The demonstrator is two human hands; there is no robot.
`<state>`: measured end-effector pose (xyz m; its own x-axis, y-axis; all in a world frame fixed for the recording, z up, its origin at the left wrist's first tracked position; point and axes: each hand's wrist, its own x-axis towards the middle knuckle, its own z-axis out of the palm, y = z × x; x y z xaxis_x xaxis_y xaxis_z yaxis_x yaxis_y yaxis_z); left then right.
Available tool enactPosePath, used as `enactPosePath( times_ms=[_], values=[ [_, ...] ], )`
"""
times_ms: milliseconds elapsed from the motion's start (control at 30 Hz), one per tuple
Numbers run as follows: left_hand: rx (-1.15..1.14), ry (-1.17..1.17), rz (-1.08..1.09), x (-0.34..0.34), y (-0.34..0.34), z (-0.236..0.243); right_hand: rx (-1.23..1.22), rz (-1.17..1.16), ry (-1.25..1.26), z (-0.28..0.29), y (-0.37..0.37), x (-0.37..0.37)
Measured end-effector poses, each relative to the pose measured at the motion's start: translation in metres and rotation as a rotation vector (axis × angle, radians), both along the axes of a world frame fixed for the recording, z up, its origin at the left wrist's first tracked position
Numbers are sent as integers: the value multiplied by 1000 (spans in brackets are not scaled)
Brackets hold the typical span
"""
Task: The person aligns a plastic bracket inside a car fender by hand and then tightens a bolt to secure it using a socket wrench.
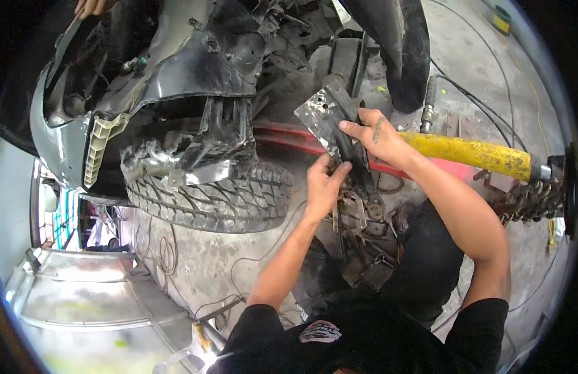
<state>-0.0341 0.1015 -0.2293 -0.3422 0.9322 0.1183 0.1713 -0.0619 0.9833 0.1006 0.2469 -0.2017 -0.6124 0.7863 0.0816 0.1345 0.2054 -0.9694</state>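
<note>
Metal bracket [329,128] up in two bare hands, just right of the big tyre [208,202]! What could go wrong?

Swung wide, I reckon it could clout the yellow cylinder [469,153], well right of the tyre, or the red beam [286,136] close beside the tyre.

And the grip?

Left hand [324,182] has thumb and fingers clamped on its tyre-side edge; right hand [382,138] lays a thumb on top, other fingers partly hidden. One loosening could let it twist, edges nicking skin!

Room?

Some gap towards the tyre, off that pale, worn end.
</note>
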Motion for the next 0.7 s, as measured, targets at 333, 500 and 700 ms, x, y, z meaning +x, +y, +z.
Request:
enactPosePath(
  times_ms=[333,500,700],
  values=[
    [114,424,131,-67,69,64,-89,6,365,-9,28,-13],
    [150,425,182,-81,102,53,-119,-37,413,-6,23,-19],
    [213,604,326,-92,123,40,-203,76,276,14,23,-15]
  ],
)
